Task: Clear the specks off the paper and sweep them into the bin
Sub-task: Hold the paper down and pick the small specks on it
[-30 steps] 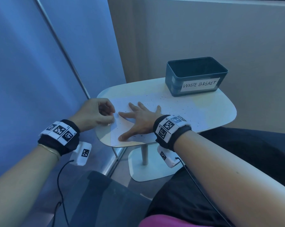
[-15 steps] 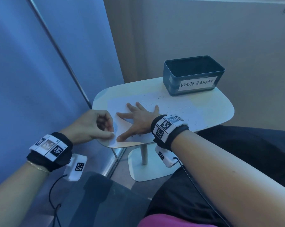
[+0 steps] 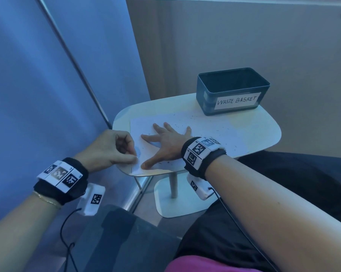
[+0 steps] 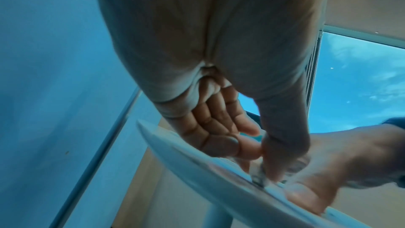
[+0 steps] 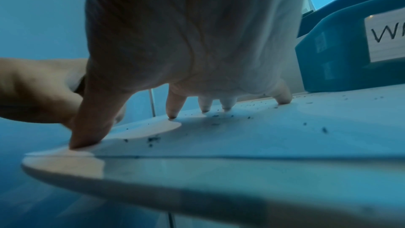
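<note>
One small white worktop (image 3: 263, 122) stands against a beige wall and blue partition. Its paper (image 3: 205, 124) lies lengthwise left to right, specks (image 3: 220, 130) scattered, waste basket (image 3: 232, 91) behind. Right hand (image 3: 165, 142) presses it flat, fingers spread; left hand (image 3: 110, 150) pinches its near-left corner.

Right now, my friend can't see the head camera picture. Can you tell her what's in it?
A person's right hand presses flat, fingers spread, on a sheet of paper dotted with dark specks, while the left hand pinches the paper's near corner. The paper lies on a small white table, with a dark bin labelled WASTE BASKET at the far side.
</note>
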